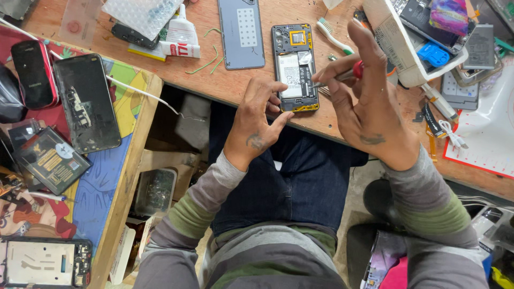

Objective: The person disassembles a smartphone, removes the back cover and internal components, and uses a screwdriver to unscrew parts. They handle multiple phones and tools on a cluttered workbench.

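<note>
An opened phone (294, 67) with its back removed lies near the front edge of the wooden table (225, 85), battery and board exposed. My left hand (257, 120) rests on the phone's lower left corner, fingers pressing its edge. My right hand (367, 101) grips a red-handled screwdriver (342, 75), whose metal tip points left onto the phone's right side. The phone's grey back cover (241, 33) lies just left of it.
A white toothbrush (332, 35), a glue tube (181, 37) and a white tray of parts (423, 37) lie on the table. A side table (128, 134) at left carries several phones and a screen (87, 101). A white mat (487, 134) is at right.
</note>
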